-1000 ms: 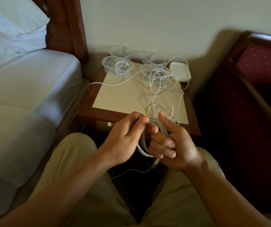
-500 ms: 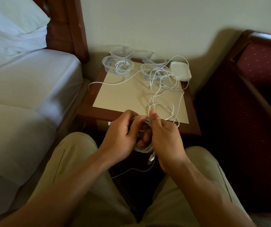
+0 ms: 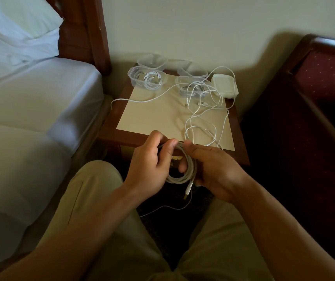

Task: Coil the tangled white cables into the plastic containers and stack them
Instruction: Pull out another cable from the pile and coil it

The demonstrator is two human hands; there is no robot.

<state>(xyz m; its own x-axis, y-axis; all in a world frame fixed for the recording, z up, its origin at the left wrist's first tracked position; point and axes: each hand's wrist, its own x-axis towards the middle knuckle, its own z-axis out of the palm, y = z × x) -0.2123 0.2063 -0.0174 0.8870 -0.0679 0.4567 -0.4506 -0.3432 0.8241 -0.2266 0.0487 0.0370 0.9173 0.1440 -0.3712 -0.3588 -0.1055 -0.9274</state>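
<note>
Nearest me, over the lap: left hand (image 3: 150, 159) and right hand (image 3: 213, 169) both have a closed grip on the half-wound coil of white round cable (image 3: 182, 169). Left pinches the top of the loop with thumb and forefinger, right fingers curl round its right side. The metal-tipped plug end (image 3: 187, 192) hangs loose below the coil.

Risks:
- Loops are held only by pinch, so slackening either grip probably lets the coil spring open.
- The free tail runs up into the loose tangle of thin white cables (image 3: 203, 118) on the desk (image 3: 152, 116). A hard pull likely drags or knots that pile.
- The tangle is draped over the clear plastic container with cable in it (image 3: 191, 86) and round the white lidded plastic box (image 3: 224, 86), so a tug could pull either off the edge.

Further back: clear plastic tub holding a coiled white cable (image 3: 147, 79), done by the look of it. Two empty clear tubs (image 3: 152, 60) sit behind, at the wall. One long strand (image 3: 134, 100) trails off the desk's left edge toward the white-sheeted bed (image 3: 30, 98), a snag point. Stacking not started.
</note>
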